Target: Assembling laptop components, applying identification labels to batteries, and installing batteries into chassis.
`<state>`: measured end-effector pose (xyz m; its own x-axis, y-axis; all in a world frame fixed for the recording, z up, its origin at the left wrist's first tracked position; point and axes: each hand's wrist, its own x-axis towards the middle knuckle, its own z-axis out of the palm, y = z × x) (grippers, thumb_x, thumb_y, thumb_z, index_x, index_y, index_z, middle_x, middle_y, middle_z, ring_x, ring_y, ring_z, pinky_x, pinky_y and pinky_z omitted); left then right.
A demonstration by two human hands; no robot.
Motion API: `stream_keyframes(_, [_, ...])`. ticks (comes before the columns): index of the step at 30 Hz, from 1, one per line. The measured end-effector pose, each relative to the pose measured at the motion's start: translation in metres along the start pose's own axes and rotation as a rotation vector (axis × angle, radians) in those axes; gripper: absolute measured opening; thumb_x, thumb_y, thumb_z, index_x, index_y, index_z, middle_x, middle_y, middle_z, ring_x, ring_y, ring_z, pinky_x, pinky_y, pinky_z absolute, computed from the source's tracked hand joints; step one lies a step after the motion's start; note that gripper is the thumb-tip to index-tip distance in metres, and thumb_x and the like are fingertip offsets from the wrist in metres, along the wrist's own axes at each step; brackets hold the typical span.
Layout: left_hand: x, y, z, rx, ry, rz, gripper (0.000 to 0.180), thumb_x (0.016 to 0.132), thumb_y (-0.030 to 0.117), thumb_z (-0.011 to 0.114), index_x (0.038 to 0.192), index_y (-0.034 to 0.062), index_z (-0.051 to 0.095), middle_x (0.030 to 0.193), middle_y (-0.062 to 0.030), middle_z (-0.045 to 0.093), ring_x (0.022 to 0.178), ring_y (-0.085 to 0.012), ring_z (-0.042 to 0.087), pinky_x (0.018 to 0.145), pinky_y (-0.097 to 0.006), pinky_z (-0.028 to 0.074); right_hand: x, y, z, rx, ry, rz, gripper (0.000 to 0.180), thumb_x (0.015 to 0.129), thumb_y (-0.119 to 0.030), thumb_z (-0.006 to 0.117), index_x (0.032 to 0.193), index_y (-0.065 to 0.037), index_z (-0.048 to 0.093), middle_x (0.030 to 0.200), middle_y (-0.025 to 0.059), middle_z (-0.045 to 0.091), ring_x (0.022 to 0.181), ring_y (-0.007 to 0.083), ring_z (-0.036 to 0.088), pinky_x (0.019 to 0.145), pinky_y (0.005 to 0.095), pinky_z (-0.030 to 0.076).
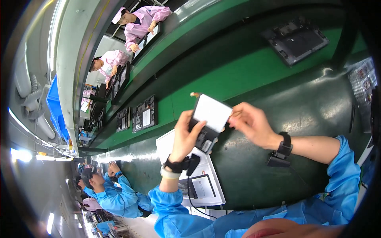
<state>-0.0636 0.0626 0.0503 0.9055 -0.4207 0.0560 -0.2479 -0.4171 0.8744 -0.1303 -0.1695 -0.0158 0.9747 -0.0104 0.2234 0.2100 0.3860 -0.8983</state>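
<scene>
**A:** Black flat module (210, 121) with the white panel on it, where's it sitting right now?

**B:** up in the air over the dark table (278, 158), held between both hands, tilted; white face toward the camera, a small orange-ish tab sticking out at its top left corner; just below it on the table there's a white sheet (206, 186) with dark rectangles printed on it

**A:** and the hands?

**B:** left hand (185, 139) has a closed grip on the lower left part of the module, thumb across the front, fingers behind; right hand (252, 125) pinches the right edge of the white panel with its fingertips, so a narrow grip on that edge; both wrists have black straps, both sleeves are blue

**A:** anything else around?

**B:** green conveyor belt (246, 75) runs behind the table; one open black device shell (295, 39) lies on it at the upper right, a couple more (145, 115) sit further down the line on the left; two people in pink coats (139, 22) work on the far side; someone in blue (115, 194) sits beside the wearer at lower left; blue bin (53, 107) off on the left edge
</scene>
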Motion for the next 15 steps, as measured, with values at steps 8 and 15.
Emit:
stream_keyframes(8, [0.064, 0.007, 0.089, -0.263, -0.091, -0.052, 0.029, 0.098, 0.008, 0.069, 0.121, -0.0043, 0.058, 0.104, -0.011, 0.072, 0.093, -0.0136, 0.068, 0.082, -0.028, 0.054, 0.011, -0.03, -0.077, -0.165, 0.22, -0.051, 0.013, 0.104, -0.013, 0.061, 0.103, 0.0, 0.064, 0.093, 0.0044, 0.071, 0.081, 0.0086, 0.066, 0.07, 0.0233, 0.05])
stream_keyframes(15, [0.057, 0.01, 0.137, -0.232, -0.162, -0.032, 0.078, 0.088, 0.018, 0.083, 0.148, -0.002, 0.037, 0.112, -0.015, 0.068, 0.102, -0.0183, 0.067, 0.089, -0.032, 0.055, -0.005, -0.033, -0.107, -0.135, 0.27, -0.004, 0.011, 0.104, -0.011, 0.06, 0.1, -0.001, 0.064, 0.092, 0.0055, 0.07, 0.079, 0.0097, 0.064, 0.069, 0.0236, 0.048])
